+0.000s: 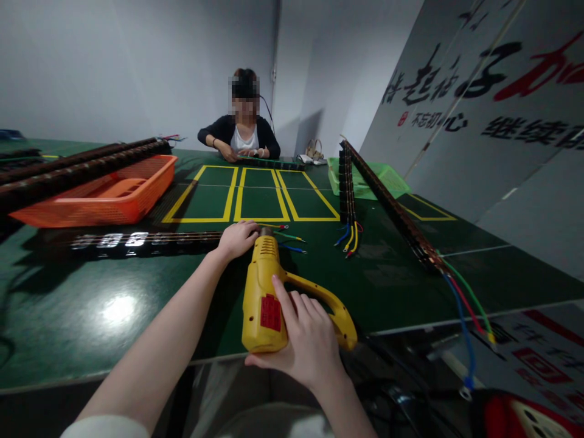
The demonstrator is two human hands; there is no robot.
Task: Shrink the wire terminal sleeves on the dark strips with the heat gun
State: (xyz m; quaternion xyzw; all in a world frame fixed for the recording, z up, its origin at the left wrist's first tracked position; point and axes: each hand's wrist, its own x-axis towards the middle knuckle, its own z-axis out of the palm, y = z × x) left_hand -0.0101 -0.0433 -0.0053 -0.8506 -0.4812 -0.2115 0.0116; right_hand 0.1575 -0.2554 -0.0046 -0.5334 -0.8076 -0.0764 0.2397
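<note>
My right hand (pixel 305 334) grips the rear of a yellow heat gun (pixel 261 298), thumb beneath and fingers along its side near the loop handle. The gun's metal nozzle points away from me, close to my left hand (pixel 239 239). That hand is closed over the right end of a long dark strip (pixel 182 240) with copper-coloured lines, lying crosswise on the table. Yellow, green and blue wires (pixel 292 247) with ring terminals stick out to the right of the fingers. My fingertips and the wire roots are partly hidden.
An orange basket (pixel 157 182) carries similar long strips at left. On the right, two strips (pixel 387 198) with coloured wires lean on a green basket (pixel 371 176); one overhangs the table edge. A co-worker (pixel 246 137) sits opposite, hands on another strip. Yellow tape rectangles (pixel 262 219) mark the green table.
</note>
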